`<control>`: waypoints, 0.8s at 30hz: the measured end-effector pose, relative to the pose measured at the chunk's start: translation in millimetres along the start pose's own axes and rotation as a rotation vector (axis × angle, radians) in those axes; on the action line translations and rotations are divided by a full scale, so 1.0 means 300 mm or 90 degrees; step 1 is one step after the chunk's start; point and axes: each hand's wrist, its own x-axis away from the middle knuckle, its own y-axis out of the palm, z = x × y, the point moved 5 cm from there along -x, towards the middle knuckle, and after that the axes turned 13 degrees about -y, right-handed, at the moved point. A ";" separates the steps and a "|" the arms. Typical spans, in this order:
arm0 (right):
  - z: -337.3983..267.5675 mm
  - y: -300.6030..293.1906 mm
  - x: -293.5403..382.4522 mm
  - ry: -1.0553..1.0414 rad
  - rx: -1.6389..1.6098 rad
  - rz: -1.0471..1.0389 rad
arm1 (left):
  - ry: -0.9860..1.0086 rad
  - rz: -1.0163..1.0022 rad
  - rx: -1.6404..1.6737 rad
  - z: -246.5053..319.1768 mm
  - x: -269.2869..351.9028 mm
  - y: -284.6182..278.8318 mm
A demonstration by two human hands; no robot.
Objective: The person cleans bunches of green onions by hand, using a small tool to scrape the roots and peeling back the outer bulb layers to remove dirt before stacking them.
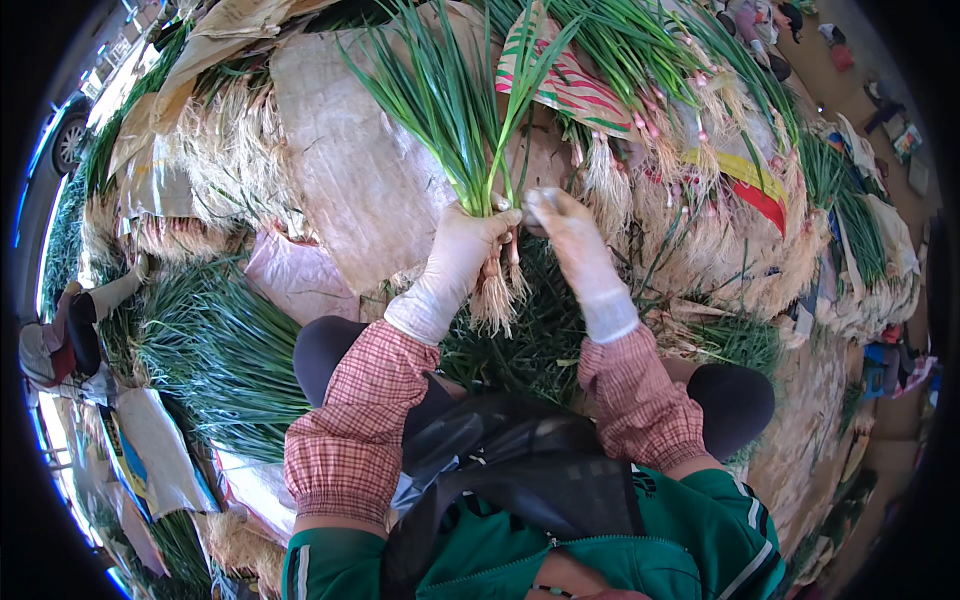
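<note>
My left hand (471,234), in a pale glove, is closed around a bunch of green garlic or scallion plants (450,142). Their long leaves fan out away from me, and the pale stringy roots (492,296) hang below my fist. One plant stands slightly apart from the bunch on the right side. Beside that stalk is my gloved right hand (562,217), its fingers curled close together. Whether they pinch a leaf or nothing is hidden. Cut green leaves (517,360) lie heaped between my knees, under both hands.
A pale sack sheet (352,150) covers the pile before me. Rooted plants (607,180) lie stacked at right, partly under a striped sack piece (555,82). More leafy bundles (217,352) lie at left. Other people (56,345) sit at the far left and top right.
</note>
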 end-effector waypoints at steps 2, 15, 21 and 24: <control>0.049 0.050 -0.037 0.019 -0.107 -0.004 | 0.024 0.003 -0.016 -0.020 -0.015 0.006; 0.002 -0.071 -0.071 -0.143 0.366 -0.163 | -0.055 -0.187 0.195 0.032 -0.034 -0.042; 0.124 -0.170 -0.210 -0.127 0.672 -0.274 | -0.013 -0.223 0.167 0.018 -0.054 0.014; -0.025 -0.129 -0.145 -0.115 0.485 -0.119 | -0.007 -0.174 0.171 0.035 -0.026 0.027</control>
